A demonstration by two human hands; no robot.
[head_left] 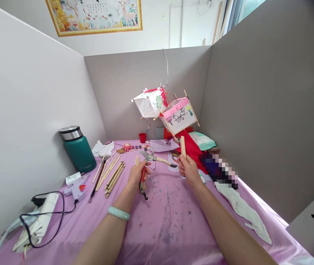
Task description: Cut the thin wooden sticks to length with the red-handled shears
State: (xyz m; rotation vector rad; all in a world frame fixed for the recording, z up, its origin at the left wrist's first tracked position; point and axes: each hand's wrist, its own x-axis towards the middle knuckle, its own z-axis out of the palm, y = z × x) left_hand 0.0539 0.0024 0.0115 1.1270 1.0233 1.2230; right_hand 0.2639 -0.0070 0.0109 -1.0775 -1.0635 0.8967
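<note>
My left hand (139, 173) is closed around short wooden sticks (137, 161) and red-handled pliers (142, 177), whose dark jaws point down toward the cloth. Just beyond it are pruning shears (157, 158) with pale handles, reaching toward the middle. My right hand (188, 169) grips a few light wooden sticks (183, 146) that stand nearly upright. Gold-handled scissors (175, 156) lie beside that hand, partly hidden. To the left of my left hand, a bundle of tied sticks (115, 179) and several loose thin sticks (107, 170) rest on the purple cloth (162, 221).
Two paper lanterns (151, 103) hang at the back. A green bottle (79, 149), a glue gun (75, 188) and a power strip (39, 221) occupy the left. Red cloth (194, 151), a pixelated object (219, 170) and white cloth (242, 206) lie right. Grey panels (146, 70) surround the table.
</note>
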